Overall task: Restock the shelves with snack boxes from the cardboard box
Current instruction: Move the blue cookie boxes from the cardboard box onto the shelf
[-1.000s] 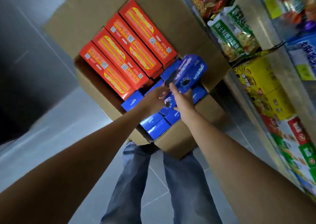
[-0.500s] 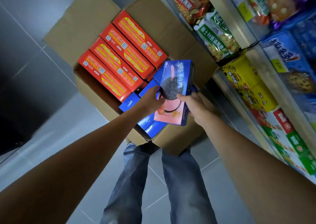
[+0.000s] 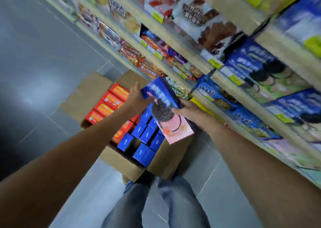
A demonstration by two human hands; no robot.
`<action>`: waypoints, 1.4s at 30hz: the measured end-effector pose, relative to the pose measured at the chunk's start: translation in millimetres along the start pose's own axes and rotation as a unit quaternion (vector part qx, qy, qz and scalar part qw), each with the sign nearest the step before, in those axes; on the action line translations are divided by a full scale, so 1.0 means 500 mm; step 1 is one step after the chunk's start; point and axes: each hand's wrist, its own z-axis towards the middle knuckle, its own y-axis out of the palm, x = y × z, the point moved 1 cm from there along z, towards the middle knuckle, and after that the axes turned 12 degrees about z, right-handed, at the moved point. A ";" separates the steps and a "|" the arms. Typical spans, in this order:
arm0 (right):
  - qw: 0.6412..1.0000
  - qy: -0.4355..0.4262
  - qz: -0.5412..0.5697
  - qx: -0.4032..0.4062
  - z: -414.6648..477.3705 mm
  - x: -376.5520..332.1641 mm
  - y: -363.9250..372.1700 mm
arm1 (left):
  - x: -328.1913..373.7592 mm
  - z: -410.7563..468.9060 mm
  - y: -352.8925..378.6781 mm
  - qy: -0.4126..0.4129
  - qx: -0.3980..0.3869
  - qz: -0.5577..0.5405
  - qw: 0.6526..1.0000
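Both hands hold a blue and pink cookie box (image 3: 166, 111) above the open cardboard box (image 3: 121, 160) on the floor. My left hand (image 3: 137, 97) grips the box's upper left end, fingers partly behind it. My right hand (image 3: 187, 111) grips its right edge, thumb on the front. Inside the cardboard box stand red snack boxes (image 3: 107, 104) on the left and several blue cookie boxes (image 3: 144, 140) on the right.
Stocked shelves (image 3: 217, 81) run along the right, with packets on the upper tiers and matching blue cookie boxes (image 3: 257, 66) at hand height. Grey tiled floor (image 3: 45, 57) lies to the left. My legs in jeans (image 3: 156, 203) stand just behind the cardboard box.
The cookie box has been lifted out of the cardboard box and turned face up. My view has swung up toward the shelves, and both hands have risen with the box.
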 end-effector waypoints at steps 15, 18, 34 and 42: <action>0.987 -0.144 -0.024 0.071 -0.504 -0.414 -0.206 | 0.446 -0.292 -0.470 0.256 -0.081 -0.082 0.960; 0.972 -0.186 -0.006 0.144 -0.604 -0.457 -0.241 | 0.531 -0.350 -0.531 0.314 -0.060 -0.098 0.943; 0.822 -0.400 0.012 0.405 -0.988 -0.628 -0.396 | 0.842 -0.486 -0.731 0.348 0.050 -0.259 0.900; 0.766 -0.438 0.128 0.453 -1.073 -0.658 -0.508 | 1.001 -0.515 -0.747 0.352 0.047 -0.382 0.853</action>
